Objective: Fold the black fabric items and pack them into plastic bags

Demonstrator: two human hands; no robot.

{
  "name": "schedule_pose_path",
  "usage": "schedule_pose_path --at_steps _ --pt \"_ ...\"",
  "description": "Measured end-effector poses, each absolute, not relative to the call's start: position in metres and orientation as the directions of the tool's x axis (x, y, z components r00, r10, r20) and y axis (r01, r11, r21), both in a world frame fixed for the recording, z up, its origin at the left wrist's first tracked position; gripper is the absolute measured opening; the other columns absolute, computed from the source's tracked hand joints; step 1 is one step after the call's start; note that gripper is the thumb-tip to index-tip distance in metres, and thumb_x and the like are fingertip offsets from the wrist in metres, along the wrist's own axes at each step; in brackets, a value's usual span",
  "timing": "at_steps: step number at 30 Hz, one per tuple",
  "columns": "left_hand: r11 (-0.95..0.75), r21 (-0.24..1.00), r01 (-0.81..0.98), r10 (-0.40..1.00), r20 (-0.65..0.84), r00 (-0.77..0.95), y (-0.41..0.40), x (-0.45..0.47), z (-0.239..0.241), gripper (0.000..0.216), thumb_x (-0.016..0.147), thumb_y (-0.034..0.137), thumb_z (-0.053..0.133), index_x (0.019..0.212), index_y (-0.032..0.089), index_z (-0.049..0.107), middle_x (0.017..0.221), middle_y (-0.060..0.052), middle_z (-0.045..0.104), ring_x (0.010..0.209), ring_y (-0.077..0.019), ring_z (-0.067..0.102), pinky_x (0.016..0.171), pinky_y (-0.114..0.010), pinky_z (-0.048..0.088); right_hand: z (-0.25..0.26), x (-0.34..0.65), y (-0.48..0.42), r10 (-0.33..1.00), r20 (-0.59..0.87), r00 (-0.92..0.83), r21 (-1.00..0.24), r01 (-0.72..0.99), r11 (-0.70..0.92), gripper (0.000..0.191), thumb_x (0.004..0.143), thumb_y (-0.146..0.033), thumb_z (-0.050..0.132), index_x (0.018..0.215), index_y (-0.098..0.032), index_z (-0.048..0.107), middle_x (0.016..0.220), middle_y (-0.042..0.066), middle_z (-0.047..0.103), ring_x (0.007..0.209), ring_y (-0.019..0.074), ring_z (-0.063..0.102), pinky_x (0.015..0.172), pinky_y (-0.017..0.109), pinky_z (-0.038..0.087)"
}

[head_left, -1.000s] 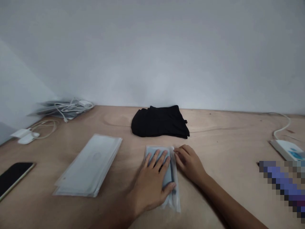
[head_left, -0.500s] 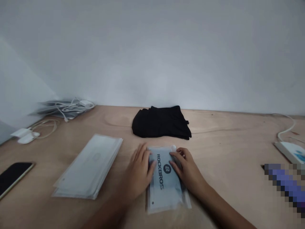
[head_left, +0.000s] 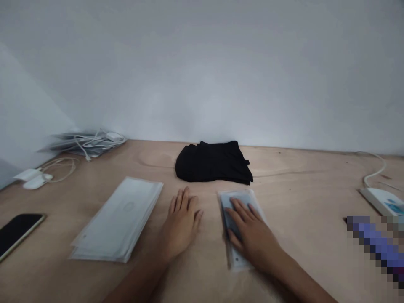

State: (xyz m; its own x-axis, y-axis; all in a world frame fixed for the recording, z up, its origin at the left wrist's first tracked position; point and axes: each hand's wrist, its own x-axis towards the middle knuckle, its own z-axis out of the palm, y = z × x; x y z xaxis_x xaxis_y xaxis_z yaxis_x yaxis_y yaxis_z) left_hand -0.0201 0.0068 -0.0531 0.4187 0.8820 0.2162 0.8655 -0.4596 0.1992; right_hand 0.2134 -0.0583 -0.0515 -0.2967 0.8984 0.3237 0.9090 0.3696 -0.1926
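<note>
My right hand lies flat, fingers stretched out, on a clear plastic packet with a pale blue insert on the wooden table. Only the packet's far end and near corner show around the hand. My left hand rests flat on the bare wood to the left of the packet, fingers apart, holding nothing. A folded black cloth sits just beyond both hands. A stack of clear plastic sleeves lies to the left of my left hand.
A dark phone lies at the left edge. White chargers and cables and a grey pile with cords sit at the back left. A white device with a cable is at the right, near a blurred patch.
The packet has moved to the right under my right hand and now shows its plain side. My left hand came off it and settled on the bare table.
</note>
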Motion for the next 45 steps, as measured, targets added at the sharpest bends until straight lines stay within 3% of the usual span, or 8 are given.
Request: schedule_pose_path --at_steps 4,15,21,26,31,35,40,45 --pt "-0.460 0.178 0.870 0.883 0.197 0.426 0.007 -0.022 -0.050 0.036 0.102 0.034 0.047 0.131 0.014 0.053 0.159 -0.021 0.039 0.150 -0.0412 0.030 0.117 -0.061 0.032 -0.056 0.273 -0.065 0.936 0.332 -0.116 -0.201 0.961 0.191 0.028 0.099 -0.043 0.052 0.112 -0.022 0.063 0.139 0.017 0.062 0.122 0.0369 0.063 0.105 0.066 0.045" --pt "-0.441 0.223 0.869 0.897 0.151 0.416 0.007 -0.021 -0.048 0.037 0.101 0.032 0.049 0.133 0.014 0.053 0.161 -0.021 0.035 0.151 -0.0403 0.027 0.118 -0.061 0.030 -0.076 0.391 -0.088 0.955 0.298 -0.019 -0.113 0.992 0.055 0.040 0.093 -0.043 0.043 0.126 -0.024 0.057 0.140 0.013 0.062 0.118 0.0361 0.065 0.109 0.064 0.040" --pt "-0.460 0.251 0.852 0.886 0.197 0.420 0.008 -0.025 -0.042 0.032 0.097 0.027 0.054 0.126 0.014 0.058 0.157 -0.021 0.041 0.147 -0.0402 0.035 0.116 -0.060 0.035 -0.071 0.401 -0.086 0.947 0.318 -0.035 -0.148 0.985 0.087 0.039 0.094 -0.049 0.045 0.119 -0.024 0.063 0.136 0.015 0.065 0.118 0.0377 0.066 0.109 0.067 0.040" --pt "-0.498 0.225 0.837 0.849 0.325 0.418 0.029 -0.026 -0.014 0.025 0.100 0.020 0.046 0.120 0.019 0.061 0.123 -0.013 0.062 0.110 -0.0276 0.066 0.094 -0.045 0.055 -0.042 0.369 -0.044 0.919 0.376 -0.121 -0.234 0.947 0.220 0.037 0.099 -0.045 0.045 0.126 -0.026 0.063 0.141 0.012 0.062 0.119 0.0332 0.066 0.100 0.055 0.054" --pt "-0.624 0.132 0.770 0.764 0.312 0.565 0.082 -0.027 0.000 0.031 0.094 0.016 0.054 0.123 0.015 0.064 0.132 -0.016 0.058 0.122 -0.0327 0.058 0.101 -0.050 0.050 -0.038 0.345 0.029 0.894 0.370 -0.255 -0.209 0.914 0.347 0.040 0.099 -0.031 0.052 0.136 -0.023 0.059 0.143 0.013 0.061 0.118 0.0302 0.067 0.096 0.047 0.058" --pt "-0.713 0.084 0.696 0.692 0.242 0.680 0.116 -0.040 -0.005 0.025 0.093 0.014 0.054 0.113 0.016 0.070 0.117 -0.013 0.066 0.106 -0.0284 0.065 0.091 -0.045 0.055 -0.049 0.344 0.061 0.889 0.379 -0.256 -0.197 0.917 0.348 0.034 0.094 -0.022 0.055 0.126 -0.023 0.068 0.134 0.013 0.067 0.107 0.0297 0.072 0.089 0.047 0.061" --pt "-0.753 0.049 0.656 0.645 0.246 0.723 0.123 -0.052 0.002 0.029 0.096 0.009 0.045 0.106 0.016 0.071 0.111 -0.013 0.067 0.096 -0.0247 0.067 0.086 -0.042 0.056 -0.045 0.345 0.062 0.863 0.421 -0.279 -0.222 0.891 0.396 0.029 0.098 -0.025 0.049 0.116 -0.022 0.072 0.130 0.011 0.069 0.105 0.0286 0.074 0.092 0.048 0.060" --pt "-0.803 0.047 0.594 0.581 0.281 0.763 0.095 -0.059 0.024 0.028 0.098 0.013 0.042 0.102 0.015 0.070 0.110 -0.015 0.067 0.100 -0.0270 0.065 0.089 -0.045 0.055 -0.030 0.344 0.027 0.851 0.443 -0.283 -0.265 0.865 0.426 0.029 0.098 -0.025 0.046 0.113 -0.021 0.071 0.129 0.011 0.070 0.104 0.0272 0.074 0.091 0.045 0.061"
